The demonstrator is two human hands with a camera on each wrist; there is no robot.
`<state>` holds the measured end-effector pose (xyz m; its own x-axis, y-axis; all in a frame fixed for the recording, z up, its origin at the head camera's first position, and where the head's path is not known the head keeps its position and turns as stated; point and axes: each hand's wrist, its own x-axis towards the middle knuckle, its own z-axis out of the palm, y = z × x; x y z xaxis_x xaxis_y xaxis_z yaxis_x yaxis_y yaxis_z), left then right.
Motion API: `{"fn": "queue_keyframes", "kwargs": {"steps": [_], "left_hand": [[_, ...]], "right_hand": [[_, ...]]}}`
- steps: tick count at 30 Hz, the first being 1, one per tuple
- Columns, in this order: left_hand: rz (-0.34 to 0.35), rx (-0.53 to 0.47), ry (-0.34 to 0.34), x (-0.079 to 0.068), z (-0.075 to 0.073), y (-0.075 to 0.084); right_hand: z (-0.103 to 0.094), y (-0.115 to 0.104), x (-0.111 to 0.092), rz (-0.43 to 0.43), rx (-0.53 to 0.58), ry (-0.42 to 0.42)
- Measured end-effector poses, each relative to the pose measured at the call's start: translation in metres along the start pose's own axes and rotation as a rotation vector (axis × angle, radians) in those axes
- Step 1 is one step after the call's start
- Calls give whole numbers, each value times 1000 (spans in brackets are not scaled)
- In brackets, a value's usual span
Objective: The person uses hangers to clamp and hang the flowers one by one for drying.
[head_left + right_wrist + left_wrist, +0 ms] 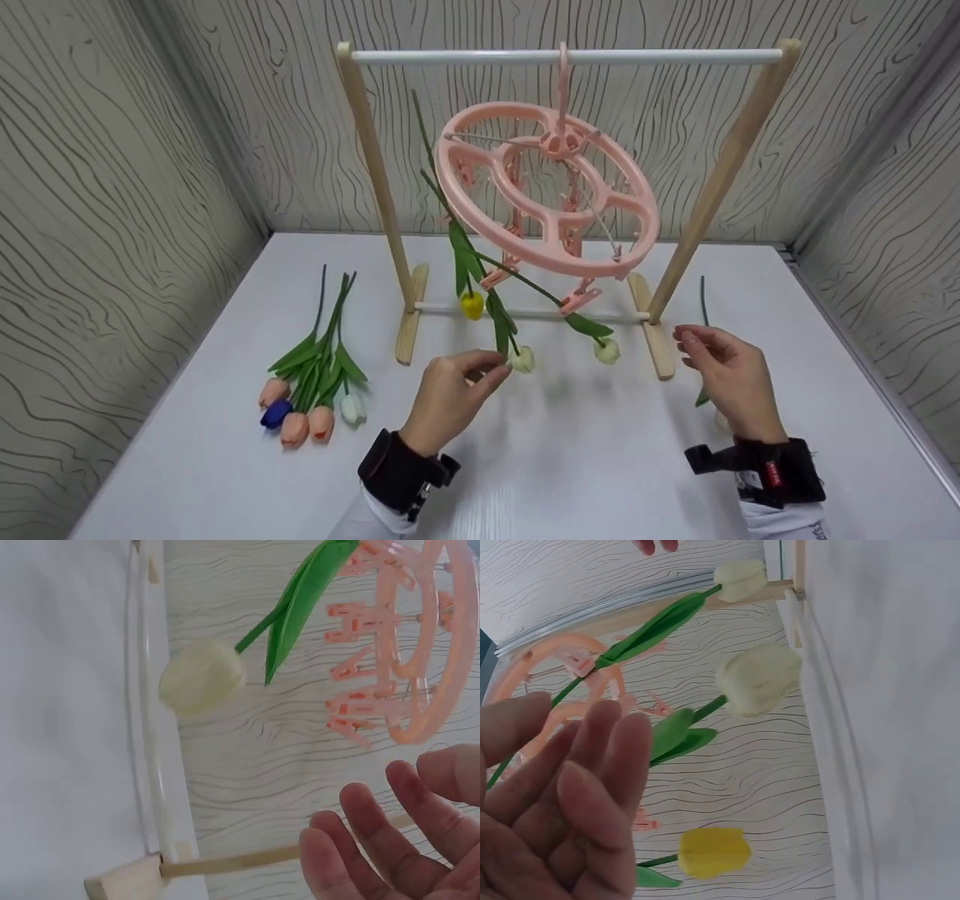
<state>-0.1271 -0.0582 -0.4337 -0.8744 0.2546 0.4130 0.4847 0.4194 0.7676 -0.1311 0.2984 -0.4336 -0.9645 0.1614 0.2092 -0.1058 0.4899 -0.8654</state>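
Note:
A pink round clip hanger (551, 266) hangs tilted from a white rod, with its clips dangling below. Clipped to it head-down are a yellow tulip (472, 305) and two white tulips, one at the middle (522, 359) and one to the right (607, 351). Beside the middle white tulip is my left hand (454, 394); in the left wrist view its fingers are loosely bent with nothing between them. My right hand (731, 382) is raised near the stand's right foot, fingers relaxed and holding nothing, as the right wrist view shows. Behind it, another flower (703, 300) lies partly hidden.
On the table's left lie several tulips: peach (295, 430), blue (277, 413) and white (352, 409). The wooden stand has a left post (379, 172), a right post (720, 187) and a top rod (465, 57). Patterned walls (247, 112) enclose the white table (570, 457).

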Motion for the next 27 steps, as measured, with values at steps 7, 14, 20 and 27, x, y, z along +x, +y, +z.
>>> {"fn": "queue_keyframes", "kwargs": {"steps": [7, 14, 20, 27], "left_hand": [[-7, -11, -26, -19, 7, -18], [-39, -8, -45, -23, 9, -18], [-69, 3, -44, -24, 9, -19], [-80, 5, -54, -25, 11, -19]], "right_hand": [[-26, 28, 10, 104, -183, -40], [-45, 60, 20, 73, -405, -32], [-54, 81, 31, 100, -458, -93], [-56, 96, 53, 154, -551, -168]]}}
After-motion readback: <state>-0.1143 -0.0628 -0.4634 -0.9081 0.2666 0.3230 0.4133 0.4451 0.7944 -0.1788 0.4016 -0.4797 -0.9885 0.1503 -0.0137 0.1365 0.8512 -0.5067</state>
